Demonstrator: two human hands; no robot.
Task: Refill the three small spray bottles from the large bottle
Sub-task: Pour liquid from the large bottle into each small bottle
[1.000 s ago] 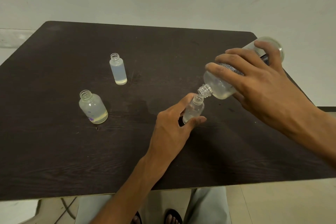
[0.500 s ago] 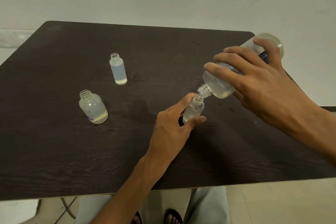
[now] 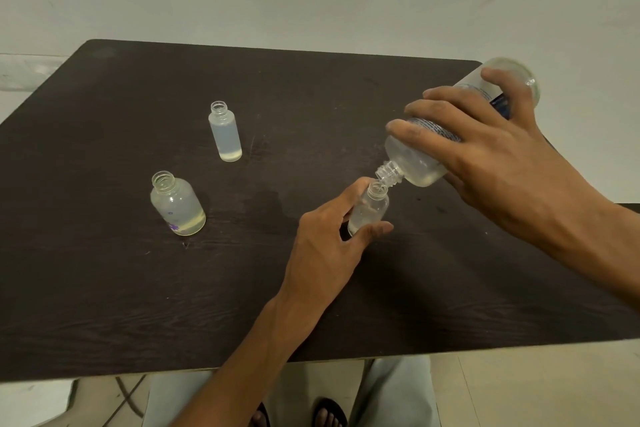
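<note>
The right hand (image 3: 491, 152) is gripping the big bottle (image 3: 420, 163) around its body, tipping it neck-down so the threaded mouth is sitting right at the opening of a small bottle (image 3: 369, 210). The left hand (image 3: 329, 243) is clasping that small bottle, thumb on the near side and fingers wrapped round the far side, holding it on the table (image 3: 104, 288), leaning a bit toward the big one. The two mouths are looking like they're touching, or very nearly — hard to call.

Off to the left, well apart from both hands, the other two small bottles are standing upright with no caps: a squat bottle (image 3: 177, 204) nearer and a slim bottle (image 3: 225, 132) further back, each with a shallow layer of yellowish liquid at the bottom.

Can't really make out any stream of liquid — everything's clear plastic. The big bottle's label is mostly hiding under the fingers, and its text is too small to read. The held bottle's base is covered by the left hand.
</note>
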